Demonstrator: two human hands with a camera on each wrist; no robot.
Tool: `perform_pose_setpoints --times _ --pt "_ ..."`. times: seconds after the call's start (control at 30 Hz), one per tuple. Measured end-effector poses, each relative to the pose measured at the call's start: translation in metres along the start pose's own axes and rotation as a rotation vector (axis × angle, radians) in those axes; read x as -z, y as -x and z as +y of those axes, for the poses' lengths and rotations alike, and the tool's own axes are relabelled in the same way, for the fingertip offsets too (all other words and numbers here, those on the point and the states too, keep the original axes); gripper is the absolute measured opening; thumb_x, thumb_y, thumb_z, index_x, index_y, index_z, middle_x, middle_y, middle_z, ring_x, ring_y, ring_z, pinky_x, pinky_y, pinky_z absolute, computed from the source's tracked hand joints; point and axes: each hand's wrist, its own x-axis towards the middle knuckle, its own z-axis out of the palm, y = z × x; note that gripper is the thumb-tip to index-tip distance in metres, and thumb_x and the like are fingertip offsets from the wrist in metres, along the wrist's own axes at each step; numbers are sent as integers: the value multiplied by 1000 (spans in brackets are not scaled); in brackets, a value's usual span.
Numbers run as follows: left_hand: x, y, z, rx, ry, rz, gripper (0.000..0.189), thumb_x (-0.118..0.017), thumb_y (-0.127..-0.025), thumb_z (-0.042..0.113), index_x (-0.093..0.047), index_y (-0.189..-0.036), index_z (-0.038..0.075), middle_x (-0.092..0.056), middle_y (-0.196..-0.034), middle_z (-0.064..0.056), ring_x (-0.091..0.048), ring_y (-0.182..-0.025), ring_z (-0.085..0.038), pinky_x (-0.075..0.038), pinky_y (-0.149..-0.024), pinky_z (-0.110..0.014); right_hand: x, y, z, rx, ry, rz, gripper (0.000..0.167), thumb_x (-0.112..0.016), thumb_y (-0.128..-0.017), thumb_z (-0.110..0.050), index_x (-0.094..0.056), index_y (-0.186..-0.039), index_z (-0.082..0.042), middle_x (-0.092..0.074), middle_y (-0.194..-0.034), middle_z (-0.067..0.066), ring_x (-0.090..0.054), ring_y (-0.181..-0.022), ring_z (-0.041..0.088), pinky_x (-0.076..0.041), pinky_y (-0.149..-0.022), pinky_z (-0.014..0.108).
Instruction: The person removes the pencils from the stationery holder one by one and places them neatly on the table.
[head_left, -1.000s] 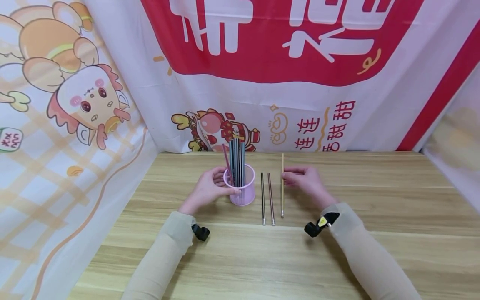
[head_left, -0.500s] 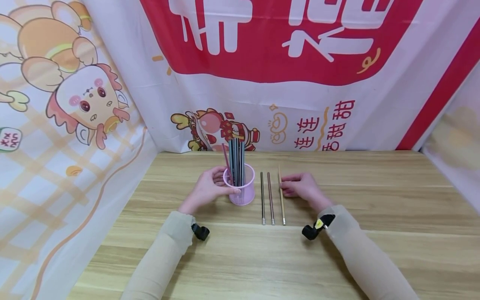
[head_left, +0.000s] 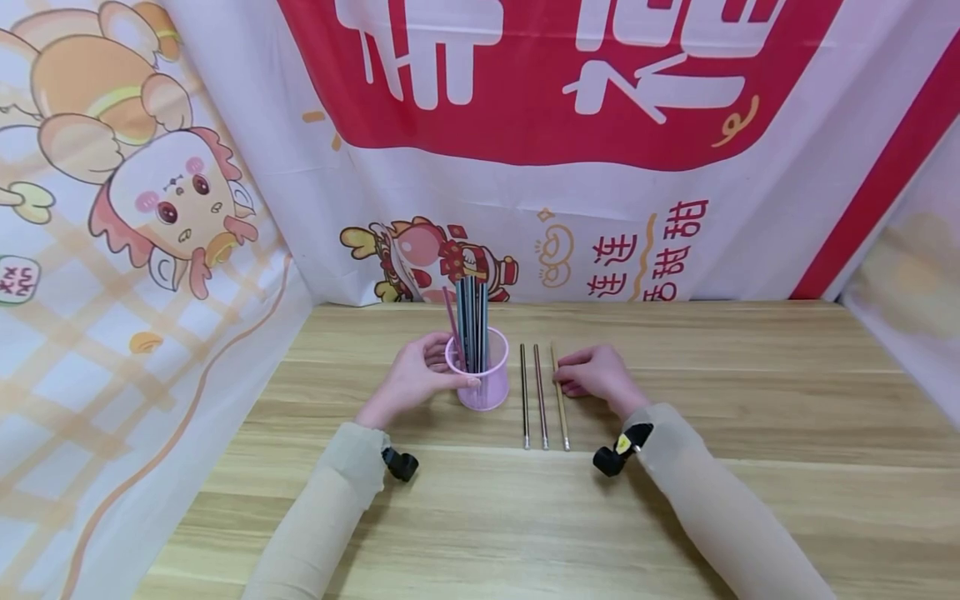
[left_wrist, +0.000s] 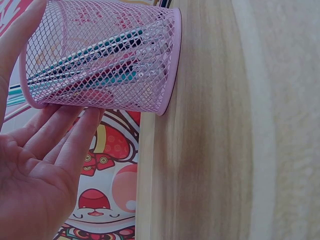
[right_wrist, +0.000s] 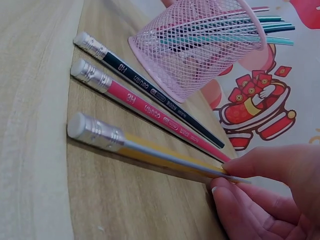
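Seen from above on a wooden table (head_left: 750, 400): three pencils laid side by side, long axes running near to far, eraser ends toward the near edge. Pinched at its far end between thumb and fingertips of the right hand (head_left: 596, 379): the yellow pencil (head_left: 559, 408), rightmost of the three, lying flat or very nearly so on the wood, just right of the pink pencil (head_left: 540, 400) and the black pencil (head_left: 523, 400). Directly left of that hand, touching its fingertips, with most of the shaft reaching back toward the near edge alongside the wrist. Closer in the right wrist view: yellow pencil (right_wrist: 150, 152) parallel to pink pencil (right_wrist: 150, 107) and black pencil (right_wrist: 145, 82), narrow gaps between, metal ferrules roughly in line. Left of the row, standing upright: a pink mesh cup (head_left: 480, 375) filled with more pencils (head_left: 471, 321), cupped from the left by the left hand (head_left: 416, 379), fingers curved around its wall, thumb at the near side. Nearer to the laid-out row: the right hand, by far. Behind, a cartoon-printed banner (head_left: 525, 125).
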Motion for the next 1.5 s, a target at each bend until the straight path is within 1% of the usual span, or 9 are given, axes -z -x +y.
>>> perform_pose_setpoints --times 0.3,0.53,0.73,0.8,0.97,1.1,1.3,1.37,1.5 --pt "1 0 0 11 -24 13 79 -93 -74 12 -52 -141 -3 -62 -132 -19 -61 -120 -33 -47 -108 -47 -6 1 -3 4 69 35 30 -77 -88 -3 -69 -115 8 -74 -89 17 -72 -70 19 -63 -65 30" --pt "0 1 1 18 -31 18 81 -93 -73 12 -51 -141 -3 -62 -132 -20 -60 -120 -33 -46 -108 -48 -8 2 -3 2 75 61 28 -78 -87 -2 -70 -112 7 -74 -85 16 -71 -68 19 -63 -63 30" --pt "0 0 0 18 -27 16 80 -93 -73 12 -52 -140 -3 -63 -131 -19 -61 -119 -33 -48 -107 -45 -8 1 -1 19 84 69 28 -79 -86 -3 -71 -111 7 -74 -86 16 -71 -68 18 -63 -63 30" --pt "1 -5 -10 14 -22 15 81 -93 -73 13 -52 -142 -1 -62 -132 -18 -61 -120 -32 -48 -107 -44 -8 1 -1 26 85 68 28 -79 -86 -3 -71 -111 7 -74 -86 16 -71 -68 19 -63 -63 30" --pt "2 -16 -35 -5 -25 25 84 -96 -70 20 -54 -142 5 -64 -131 -12 -62 -118 -29 -49 -106 -41 -8 2 -1 28 86 65 28 -79 -86 -3 -71 -110 8 -74 -86 16 -71 -68 19 -63 -64 31" --pt "1 -16 -36 -9 -34 33 83 -97 -69 24 -56 -139 7 -65 -127 -9 -63 -116 -25 -51 -104 -38 -7 3 -2 29 78 65 29 -79 -86 -3 -70 -111 8 -74 -87 16 -71 -68 19 -63 -64 31" --pt "1 -17 -36 -11 -29 34 83 -97 -68 25 -56 -139 7 -66 -126 -7 -64 -115 -24 -52 -102 -37 -5 2 0 37 35 56 34 -79 -85 -2 -69 -115 10 -74 -87 16 -72 -70 20 -63 -64 30" --pt "1 -17 -36 -9 -28 35 84 -97 -68 25 -56 -139 7 -66 -126 -7 -64 -115 -23 -52 -102 -37 -3 2 0 41 16 56 36 -78 -85 -3 -68 -116 11 -74 -89 18 -72 -72 21 -63 -65 31" --pt "1 -17 -35 -1 -25 33 84 -97 -68 25 -56 -139 7 -65 -127 -7 -63 -115 -24 -51 -103 -37 3 4 -5 54 -4 64 40 -77 -87 -8 -66 -122 10 -74 -97 20 -73 -80 26 -63 -73 35"
